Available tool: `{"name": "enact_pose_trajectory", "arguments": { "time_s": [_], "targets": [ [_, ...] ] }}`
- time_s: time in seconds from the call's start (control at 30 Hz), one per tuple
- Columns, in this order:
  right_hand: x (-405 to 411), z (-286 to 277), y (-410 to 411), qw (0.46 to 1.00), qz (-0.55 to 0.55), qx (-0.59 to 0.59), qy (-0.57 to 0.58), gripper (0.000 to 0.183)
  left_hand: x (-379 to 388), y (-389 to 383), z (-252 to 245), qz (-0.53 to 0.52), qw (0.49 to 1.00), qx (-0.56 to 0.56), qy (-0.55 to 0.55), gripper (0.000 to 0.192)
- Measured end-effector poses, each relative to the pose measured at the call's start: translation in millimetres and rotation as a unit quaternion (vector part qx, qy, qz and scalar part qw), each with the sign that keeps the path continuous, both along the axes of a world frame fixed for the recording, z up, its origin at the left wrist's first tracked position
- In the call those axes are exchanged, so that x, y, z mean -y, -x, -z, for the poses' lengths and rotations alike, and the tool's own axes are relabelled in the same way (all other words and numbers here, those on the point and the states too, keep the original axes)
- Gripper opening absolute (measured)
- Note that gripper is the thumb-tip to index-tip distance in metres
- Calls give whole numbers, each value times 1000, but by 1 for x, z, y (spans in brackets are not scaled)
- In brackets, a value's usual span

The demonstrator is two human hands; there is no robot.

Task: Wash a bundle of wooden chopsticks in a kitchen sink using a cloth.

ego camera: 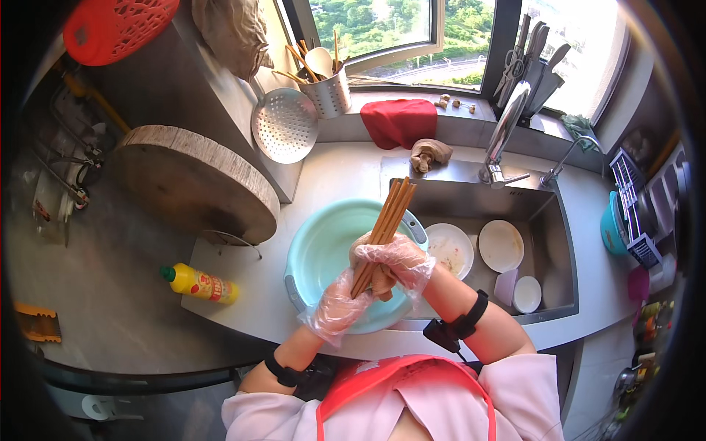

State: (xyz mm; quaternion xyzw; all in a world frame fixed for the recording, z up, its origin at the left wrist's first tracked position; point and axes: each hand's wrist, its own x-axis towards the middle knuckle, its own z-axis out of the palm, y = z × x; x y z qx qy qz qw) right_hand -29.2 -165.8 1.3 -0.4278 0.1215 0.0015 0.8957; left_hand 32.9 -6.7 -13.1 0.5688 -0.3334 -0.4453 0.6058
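Both my hands wear clear plastic gloves and are above a light blue plastic basin [314, 237] on the counter. My left hand [339, 306] grips the lower ends of a bundle of wooden chopsticks [392, 212]. Around the middle of the bundle, my right hand [394, 262] is closed, with a brownish cloth [382, 282] between it and the sticks. The chopsticks' upper ends point up towards the window. Beside the basin, a stained white plate [453, 251] lies in the steel sink.
The sink [557, 264] also holds another plate [501, 246], a white bowl [527, 295] and a lilac cup [505, 286]. A faucet [503, 132] rises behind it. A yellow bottle [207, 284] lies at left, near a round wooden chopping block [193, 187]. A knife block [535, 82] stands by the window.
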Motion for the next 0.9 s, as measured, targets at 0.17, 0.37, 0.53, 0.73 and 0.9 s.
{"name": "enact_pose_trajectory", "arguments": {
  "time_s": [0.17,0.37,0.53,0.73,0.9],
  "targets": [
    [12,17,9,1000,4,-11,-11,18,-28,-8,-55,7,966,-179,-188,32],
    [19,16,3,995,4,-22,98,14,-56,-14,-28,-52,908,-358,-213,28],
    [-5,-3,-16,902,-95,0,422,23,-46,-23,-23,-28,914,-343,-216,33],
    [8,53,-56,802,-176,-138,554,23,-31,-24,-17,-2,914,-315,-255,17],
    [0,67,-60,628,-242,10,740,16,-33,-26,-8,7,919,-282,-275,22]
  ]
}}
